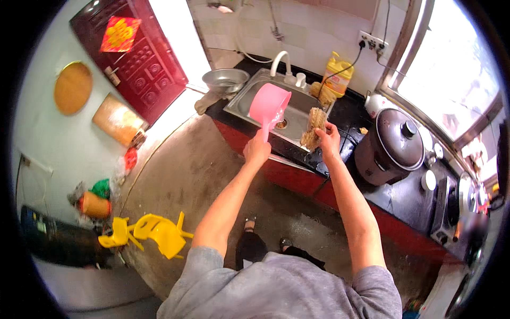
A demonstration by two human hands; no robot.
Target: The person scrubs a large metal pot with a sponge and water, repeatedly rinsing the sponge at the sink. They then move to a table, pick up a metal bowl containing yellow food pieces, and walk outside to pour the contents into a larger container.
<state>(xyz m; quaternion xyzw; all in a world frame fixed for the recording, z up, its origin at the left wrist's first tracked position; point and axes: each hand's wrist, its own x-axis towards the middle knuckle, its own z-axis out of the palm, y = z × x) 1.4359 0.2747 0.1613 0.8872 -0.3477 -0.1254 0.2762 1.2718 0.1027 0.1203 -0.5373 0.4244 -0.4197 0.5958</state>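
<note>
Pink round plastic dipper [264, 103] — our left hand [257, 149] grips its handle [265, 132], our right hand [329, 141] pinches a tan fibrous scrubber [316, 120]; rinsing looks unfinished.

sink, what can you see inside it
The drain is visible in the steel sink. The pink dipper in the left hand and the loofah in the right hand cover parts of it; what lies behind them is hidden.

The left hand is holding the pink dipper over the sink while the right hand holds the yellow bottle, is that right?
Not quite: the right hand holds a tan scrubber, not the yellow bottle, which stands beyond the sink, as the head view shows. The left hand does hold the pink dipper over the sink.
</note>
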